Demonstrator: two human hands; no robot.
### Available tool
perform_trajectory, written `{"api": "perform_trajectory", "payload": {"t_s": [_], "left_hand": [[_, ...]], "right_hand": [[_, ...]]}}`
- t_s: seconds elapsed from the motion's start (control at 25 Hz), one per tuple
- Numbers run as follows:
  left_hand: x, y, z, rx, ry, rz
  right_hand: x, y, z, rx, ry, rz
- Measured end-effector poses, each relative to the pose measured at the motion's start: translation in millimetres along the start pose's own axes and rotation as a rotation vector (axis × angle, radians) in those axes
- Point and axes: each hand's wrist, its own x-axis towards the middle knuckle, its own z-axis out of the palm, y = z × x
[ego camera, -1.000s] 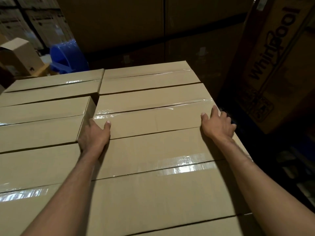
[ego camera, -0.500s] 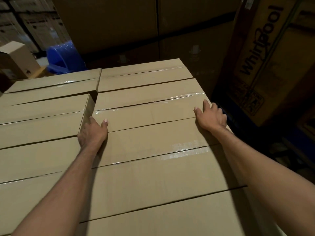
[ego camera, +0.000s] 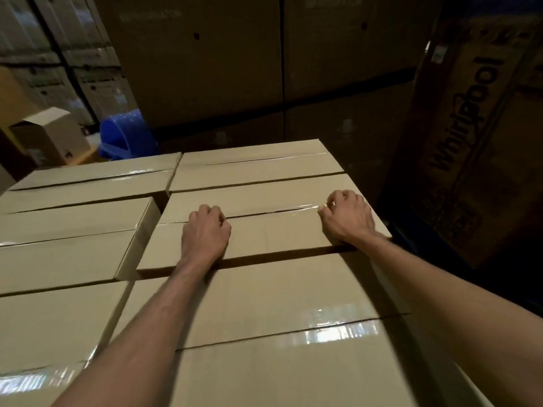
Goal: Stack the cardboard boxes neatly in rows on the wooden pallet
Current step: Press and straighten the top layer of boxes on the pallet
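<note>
From my feed I see both hands on top of one cardboard box (ego camera: 276, 235), the middle one of the right-hand row. The left hand (ego camera: 204, 233) sits near the box's left end, the right hand (ego camera: 348, 217) near its right end. Both have the fingers curled under with the knuckles up, the tips pressed at the shiny tape seam. Neither is wrapped round an edge that I can make out.

This box lies between a far box (ego camera: 258, 165) and a near box (ego camera: 264, 304). A dark gap shows along its near edge, where my forearms cross. Its left end stands proud of the left-hand row (ego camera: 73, 245) – I can see its pale side wall there. The left row is packed box to box, taped seams running across.

The pile hides whatever it rests on.

Beyond the stack – a blue bin (ego camera: 126, 136), a small open carton (ego camera: 50, 136) further left, and tall dark cartons (ego camera: 205, 69) behind. At the right leans a big carton printed "Whirlpool" (ego camera: 470, 142).
</note>
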Motion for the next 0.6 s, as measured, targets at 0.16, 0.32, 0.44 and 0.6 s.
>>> {"api": "perform_trajectory", "payload": {"t_s": [0.16,0.32,0.44,0.6], "left_hand": [[36.3,2.2,16.1,0.066,-0.045,-0.079],[90.1,-8.8,28.8,0.165,0.134,-0.140],[123.0,-38.6,41.0,0.058,0.160,-0.318],[147.0,-72.9,44.6,-0.070,-0.087,-0.477]], "right_hand": [[59.5,9.5,8.4,0.045,-0.049,0.065],[110.2,11.4,15.1,0.111,-0.185,0.153],[119.0,15.7,31.1,0.019,-0.169,0.183],[141.6,12.2,25.8,0.196,-0.327,0.253]]}}
